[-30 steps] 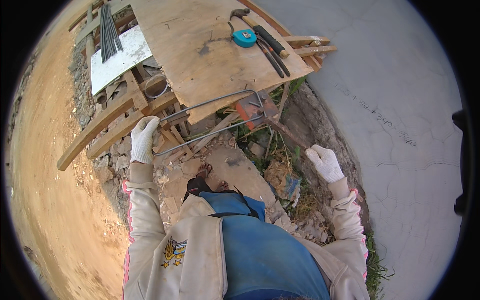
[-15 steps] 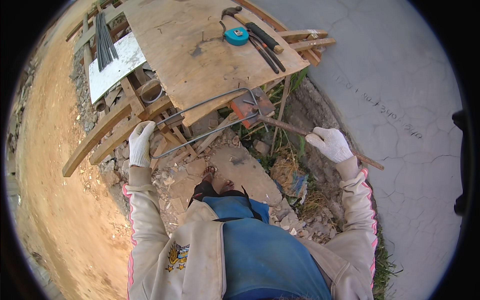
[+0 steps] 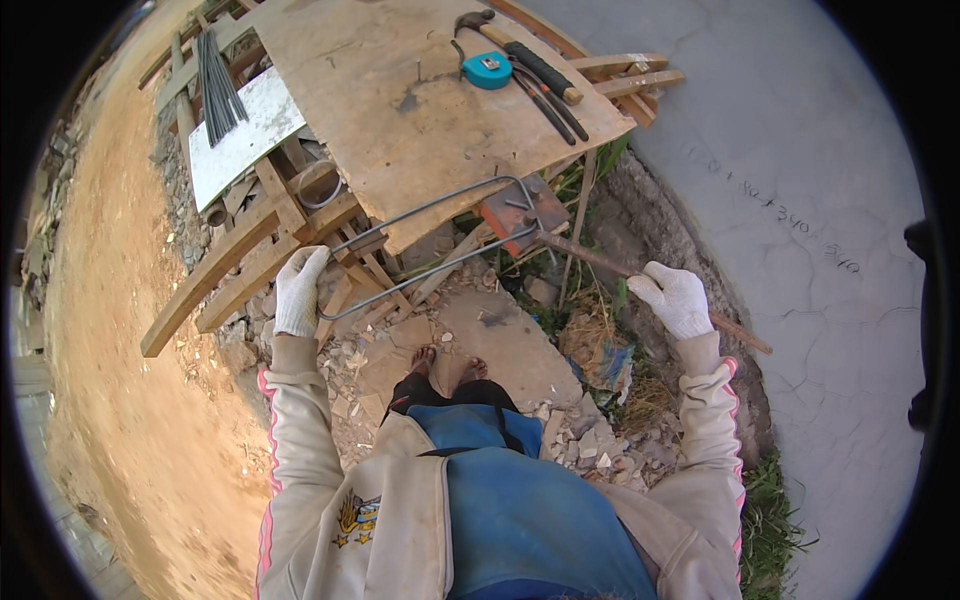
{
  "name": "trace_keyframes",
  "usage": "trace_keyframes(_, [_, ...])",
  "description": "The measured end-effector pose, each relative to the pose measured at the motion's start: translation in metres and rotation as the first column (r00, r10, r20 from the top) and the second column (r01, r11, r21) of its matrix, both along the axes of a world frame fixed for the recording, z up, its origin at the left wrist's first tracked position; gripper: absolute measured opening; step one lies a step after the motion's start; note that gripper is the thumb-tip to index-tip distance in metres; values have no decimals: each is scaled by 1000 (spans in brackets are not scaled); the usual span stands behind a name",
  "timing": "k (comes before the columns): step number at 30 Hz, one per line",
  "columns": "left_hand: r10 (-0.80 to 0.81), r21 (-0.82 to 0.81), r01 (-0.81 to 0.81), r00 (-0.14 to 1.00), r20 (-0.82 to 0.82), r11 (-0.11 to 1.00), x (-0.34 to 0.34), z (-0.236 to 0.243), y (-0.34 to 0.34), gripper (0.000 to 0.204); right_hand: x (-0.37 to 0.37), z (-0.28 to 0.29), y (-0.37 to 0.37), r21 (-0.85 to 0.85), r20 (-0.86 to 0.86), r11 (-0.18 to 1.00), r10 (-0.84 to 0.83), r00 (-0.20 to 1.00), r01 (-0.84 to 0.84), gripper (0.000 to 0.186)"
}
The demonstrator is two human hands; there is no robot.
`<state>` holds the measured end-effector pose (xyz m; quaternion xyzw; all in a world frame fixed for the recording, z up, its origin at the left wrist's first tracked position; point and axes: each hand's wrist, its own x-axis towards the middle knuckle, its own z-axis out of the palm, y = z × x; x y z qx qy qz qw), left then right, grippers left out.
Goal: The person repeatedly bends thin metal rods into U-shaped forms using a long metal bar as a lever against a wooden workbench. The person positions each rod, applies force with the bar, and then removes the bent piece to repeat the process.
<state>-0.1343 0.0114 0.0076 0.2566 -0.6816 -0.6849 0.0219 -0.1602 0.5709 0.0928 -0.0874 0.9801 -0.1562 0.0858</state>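
Observation:
Both my hands wear white knit gloves. My left hand (image 3: pixel 298 292) is closed on the near left end of a thin steel rod (image 3: pixel 440 201) bent into a long, narrow loop. The rod's far right end lies at a reddish metal plate (image 3: pixel 550 208) with small pegs, at the board's near right corner. My right hand (image 3: pixel 677 300) is wrapped round a rusty bar (image 3: pixel 592 257), its far end against the rod beside the plate. The bar's other end sticks out past my hand to the right.
A plywood board (image 3: pixel 400 150) holds a claw hammer (image 3: pixel 535 65), a teal tape measure (image 3: pixel 487 70) and pincers (image 3: pixel 548 105). Straight rods (image 3: pixel 216 90) lie on a white panel (image 3: pixel 240 140) at the left. Wooden beams (image 3: pixel 210 265) jut toward me. Rubble (image 3: pixel 590 440) surrounds my feet; a grey concrete surface (image 3: pixel 830 420) spreads right.
The whole view has shifted slightly, so the scene sits further right. My right hand and the rusty bar have come a little toward me; my left hand keeps its hold on the rod.

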Motion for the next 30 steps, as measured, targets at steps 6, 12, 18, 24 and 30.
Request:
trace_keyframes(6, [-123,-16,123,992,5,992,-2,-2,-10,28,11,-2,-10,29,-44,997,-69,997,71,52])
trace_keyframes(12, [-202,14,202,979,29,979,-5,-5,-15,33,66,-13,-53,-78,-44,941,-333,942,329,52])
trace_keyframes(18, [-364,197,361,931,-21,912,-9,-8,-24,34,97,-32,-89,-140,-85,867,-492,866,479,56])
trace_keyframes(24, [-508,366,515,852,-125,775,-17,-22,-36,32,108,-32,-113,-144,-88,817,-573,815,558,56])
trace_keyframes(30, [-555,400,598,799,-231,694,-24,-36,-36,32,136,-44,-194,-152,-146,671,-742,655,726,64])
